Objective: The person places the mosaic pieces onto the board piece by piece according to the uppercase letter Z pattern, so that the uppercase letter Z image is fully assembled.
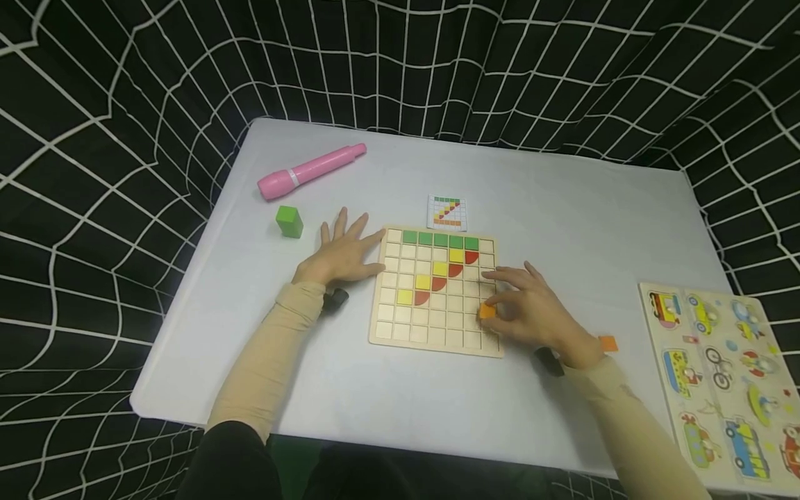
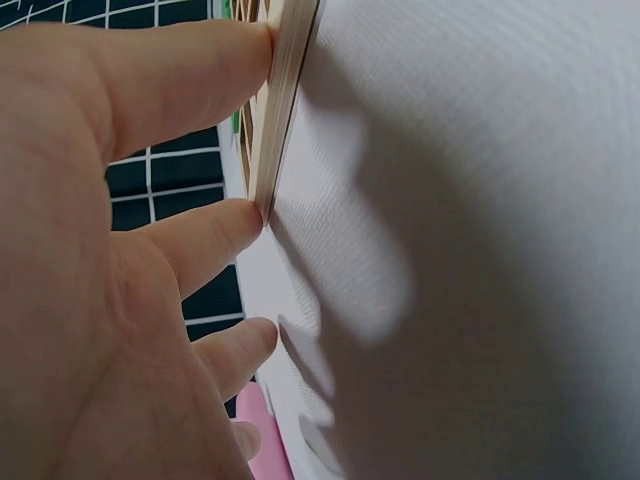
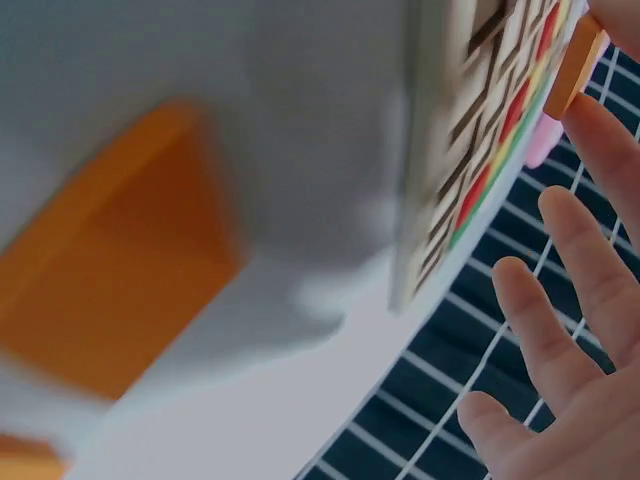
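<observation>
My right hand [image 1: 531,309] pinches an orange square tile [image 1: 487,311] between thumb and index finger, over the right side of a wooden grid board [image 1: 431,335]. In the right wrist view the pinched orange tile [image 3: 575,68] is seen edge-on, with the other fingers spread. My left hand [image 1: 340,257] lies with fingers spread; its thumb and index fingertip touch the board's left edge. Green square tiles [image 1: 440,240] fill part of the top row. Below them, yellow squares [image 1: 423,282] and red quarter-round tiles [image 1: 439,284] step diagonally down to the left.
A small pattern card [image 1: 447,223] lies behind the board. A green block [image 1: 289,221] and a pink flashlight-shaped object [image 1: 312,170] are at the left. Beside my right wrist lies a loose orange tile [image 1: 607,343]. A vehicle peg puzzle [image 1: 712,389] occupies the table's right end.
</observation>
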`<state>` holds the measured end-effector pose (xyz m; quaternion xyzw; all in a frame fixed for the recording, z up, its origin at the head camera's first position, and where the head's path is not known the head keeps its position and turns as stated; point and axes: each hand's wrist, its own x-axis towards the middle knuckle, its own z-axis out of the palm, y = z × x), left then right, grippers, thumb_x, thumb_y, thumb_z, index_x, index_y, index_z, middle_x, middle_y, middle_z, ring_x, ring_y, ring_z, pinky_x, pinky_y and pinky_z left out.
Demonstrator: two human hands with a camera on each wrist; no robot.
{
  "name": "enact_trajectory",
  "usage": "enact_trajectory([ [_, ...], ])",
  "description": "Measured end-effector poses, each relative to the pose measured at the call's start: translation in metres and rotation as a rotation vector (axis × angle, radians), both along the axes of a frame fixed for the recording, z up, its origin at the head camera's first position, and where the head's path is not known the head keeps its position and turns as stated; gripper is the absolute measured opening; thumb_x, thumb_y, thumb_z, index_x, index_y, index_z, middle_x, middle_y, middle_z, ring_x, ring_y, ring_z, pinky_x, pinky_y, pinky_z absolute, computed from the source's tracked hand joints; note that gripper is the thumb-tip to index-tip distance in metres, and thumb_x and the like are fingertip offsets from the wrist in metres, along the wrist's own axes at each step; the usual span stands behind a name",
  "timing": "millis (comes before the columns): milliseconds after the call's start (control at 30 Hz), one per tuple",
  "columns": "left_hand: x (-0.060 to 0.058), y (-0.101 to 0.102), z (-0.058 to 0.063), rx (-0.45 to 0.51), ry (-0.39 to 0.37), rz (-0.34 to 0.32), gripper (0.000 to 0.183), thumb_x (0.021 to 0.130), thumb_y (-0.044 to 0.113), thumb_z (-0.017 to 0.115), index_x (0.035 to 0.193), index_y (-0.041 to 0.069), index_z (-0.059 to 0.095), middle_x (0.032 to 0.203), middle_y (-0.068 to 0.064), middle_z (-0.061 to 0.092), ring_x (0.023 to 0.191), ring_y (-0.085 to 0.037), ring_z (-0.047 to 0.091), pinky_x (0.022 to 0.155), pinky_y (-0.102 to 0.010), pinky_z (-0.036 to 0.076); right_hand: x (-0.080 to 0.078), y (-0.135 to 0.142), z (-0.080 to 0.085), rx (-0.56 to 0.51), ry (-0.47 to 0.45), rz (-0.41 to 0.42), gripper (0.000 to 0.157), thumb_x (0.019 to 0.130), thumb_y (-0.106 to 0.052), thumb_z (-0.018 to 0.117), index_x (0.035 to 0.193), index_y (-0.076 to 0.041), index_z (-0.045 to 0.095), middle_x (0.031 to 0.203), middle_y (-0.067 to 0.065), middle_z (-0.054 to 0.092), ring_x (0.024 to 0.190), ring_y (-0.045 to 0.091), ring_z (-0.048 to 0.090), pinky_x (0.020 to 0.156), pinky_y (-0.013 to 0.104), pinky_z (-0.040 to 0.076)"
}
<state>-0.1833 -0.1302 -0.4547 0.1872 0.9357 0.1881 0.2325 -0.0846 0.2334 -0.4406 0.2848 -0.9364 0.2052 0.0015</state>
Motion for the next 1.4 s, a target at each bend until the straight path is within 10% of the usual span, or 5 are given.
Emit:
enact_trajectory([
  [567,-0.001,-0.003,-0.001,-0.006,0.001,-0.004,0.079,0.098,0.054,0.055,0.165,0.027,0.024,0.177,-0.014,-0.004,0.158,-0.045,-0.026,0.123,-0.075,-0.014,-0.017,-0.076,-0.001,0.047,0.027,0.185,0.017,0.079,-0.027,0.086,0.086,-0.012,0.082,0.132,0.009,0.071,0.135,0.042,0.055,0.119,0.068,0.035],
  [1400,-0.003,-0.002,-0.002,-0.005,0.018,-0.025,0.078,0.099,0.055,0.055,0.165,0.028,0.024,0.177,-0.014,-0.003,0.158,-0.046,-0.024,0.123,-0.076,-0.012,-0.022,-0.131,-0.001,0.227,0.083,0.229,0.016,0.083,-0.034,0.081,0.088,-0.019,0.083,0.133,0.0,0.071,0.14,0.034,0.054,0.122,0.067,0.033],
])
